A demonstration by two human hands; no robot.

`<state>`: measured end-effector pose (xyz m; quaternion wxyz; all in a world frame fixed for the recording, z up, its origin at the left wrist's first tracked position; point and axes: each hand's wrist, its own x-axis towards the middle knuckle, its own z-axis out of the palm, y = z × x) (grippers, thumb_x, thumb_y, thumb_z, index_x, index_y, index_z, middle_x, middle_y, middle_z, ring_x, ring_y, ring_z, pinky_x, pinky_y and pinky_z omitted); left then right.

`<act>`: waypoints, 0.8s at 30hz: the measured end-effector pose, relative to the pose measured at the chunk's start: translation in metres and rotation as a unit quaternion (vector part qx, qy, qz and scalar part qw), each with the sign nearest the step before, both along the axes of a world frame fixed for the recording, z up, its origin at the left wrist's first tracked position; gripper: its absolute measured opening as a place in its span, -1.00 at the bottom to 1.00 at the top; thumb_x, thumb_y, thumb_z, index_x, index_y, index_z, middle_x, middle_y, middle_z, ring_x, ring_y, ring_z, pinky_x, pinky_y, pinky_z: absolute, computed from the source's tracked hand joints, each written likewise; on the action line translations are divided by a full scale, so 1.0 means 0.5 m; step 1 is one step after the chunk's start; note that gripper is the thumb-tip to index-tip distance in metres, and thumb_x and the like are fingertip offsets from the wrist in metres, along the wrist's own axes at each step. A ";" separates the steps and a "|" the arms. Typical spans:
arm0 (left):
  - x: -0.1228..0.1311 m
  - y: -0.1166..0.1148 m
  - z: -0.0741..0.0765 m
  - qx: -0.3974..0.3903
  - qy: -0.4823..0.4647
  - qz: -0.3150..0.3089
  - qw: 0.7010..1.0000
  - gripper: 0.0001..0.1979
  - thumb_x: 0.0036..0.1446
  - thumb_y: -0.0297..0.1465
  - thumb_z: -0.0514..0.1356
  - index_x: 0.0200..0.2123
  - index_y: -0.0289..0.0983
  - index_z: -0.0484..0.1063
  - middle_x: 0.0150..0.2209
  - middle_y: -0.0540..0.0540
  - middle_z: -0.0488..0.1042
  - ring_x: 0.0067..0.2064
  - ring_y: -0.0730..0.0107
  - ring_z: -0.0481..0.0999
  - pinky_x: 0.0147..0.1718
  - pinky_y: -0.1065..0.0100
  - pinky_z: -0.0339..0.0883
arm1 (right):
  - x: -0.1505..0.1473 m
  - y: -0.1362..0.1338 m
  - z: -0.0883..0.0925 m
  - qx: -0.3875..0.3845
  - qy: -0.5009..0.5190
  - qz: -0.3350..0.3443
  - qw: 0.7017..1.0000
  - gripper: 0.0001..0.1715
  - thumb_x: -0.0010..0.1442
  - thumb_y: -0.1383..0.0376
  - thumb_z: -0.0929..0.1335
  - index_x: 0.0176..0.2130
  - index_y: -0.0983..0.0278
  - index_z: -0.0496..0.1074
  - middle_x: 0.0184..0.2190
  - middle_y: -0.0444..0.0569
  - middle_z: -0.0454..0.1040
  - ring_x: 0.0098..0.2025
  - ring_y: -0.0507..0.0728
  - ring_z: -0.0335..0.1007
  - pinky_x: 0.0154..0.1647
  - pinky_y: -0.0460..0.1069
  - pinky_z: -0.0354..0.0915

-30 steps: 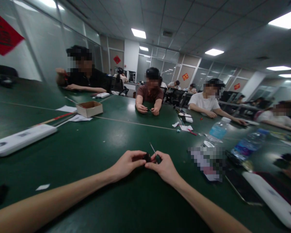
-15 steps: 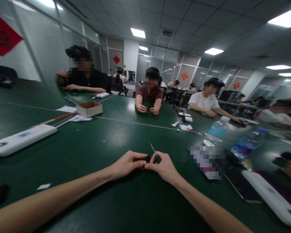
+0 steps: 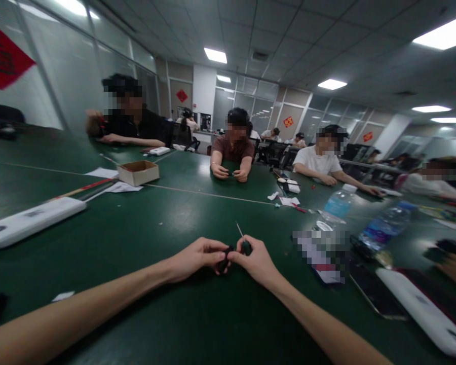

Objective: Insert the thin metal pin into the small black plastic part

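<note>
1. Left hand [image 3: 195, 261]: clenched, pinching a small black part [image 3: 225, 260]; its exact form cannot be made out.
2. Right hand [image 3: 256, 263]: appears to grasp the dark handle of a small screwdriver [image 3: 245, 247] at the fingertips, its thin shaft pointing up and away.
3. Position: part and screwdriver are just beside each other, low over the green desk [image 3: 117, 258].
4. Assessment: the close, low hold looks sound; both hands should stay near together for steady control of small work.
5. Surroundings: a paper scrap [image 3: 63, 296] lies left; a water bottle [image 3: 336, 205] stands right. A co-worker's hand [image 3: 454, 268] is well apart.
</note>
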<state>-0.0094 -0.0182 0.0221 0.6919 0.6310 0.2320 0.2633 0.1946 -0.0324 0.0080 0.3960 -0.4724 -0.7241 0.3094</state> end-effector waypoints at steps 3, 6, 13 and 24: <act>-0.001 0.010 -0.013 -0.089 -0.050 0.061 0.993 -0.60 0.16 -0.32 0.13 0.08 -0.25 0.31 -0.28 -0.14 0.43 -0.39 0.41 0.40 -0.39 0.37 0.22 | 0.004 -0.008 0.008 0.027 -0.009 -0.035 0.999 -0.70 0.24 0.08 0.27 -0.34 0.27 0.32 -0.54 -0.19 0.29 -0.50 0.00 0.20 -0.47 -0.11 0.13; -0.004 0.021 -0.024 -0.117 -0.083 0.095 0.985 -0.58 0.19 -0.27 0.09 0.12 -0.22 0.25 -0.34 -0.09 0.39 -0.50 0.51 0.33 -0.48 0.42 0.15 | 0.014 -0.017 0.013 0.075 -0.066 -0.028 0.995 -0.72 0.33 0.17 0.15 -0.21 0.25 0.34 -0.44 -0.13 0.37 -0.43 0.03 0.29 -0.38 -0.08 0.20; -0.004 0.024 -0.029 -0.119 -0.133 0.125 0.976 -0.62 0.22 -0.20 0.04 -0.01 -0.30 0.37 -0.39 -0.04 0.29 -0.53 0.56 0.24 -0.50 0.43 0.09 | 0.026 -0.019 0.005 0.192 -0.238 -0.002 0.952 -0.68 0.31 0.28 0.16 0.02 0.26 0.30 -0.23 0.00 0.40 -0.27 0.08 0.34 -0.24 -0.04 0.25; -0.009 0.030 -0.044 -0.151 -0.166 0.128 0.966 -0.62 0.22 -0.22 0.04 -0.02 -0.34 0.38 -0.50 0.02 0.21 -0.51 0.52 0.19 -0.48 0.43 0.08 | 0.021 -0.025 0.001 0.231 -0.298 0.012 0.926 -0.63 0.31 0.26 0.18 0.09 0.24 0.24 -0.26 -0.02 0.38 -0.32 0.06 0.32 -0.33 -0.07 0.23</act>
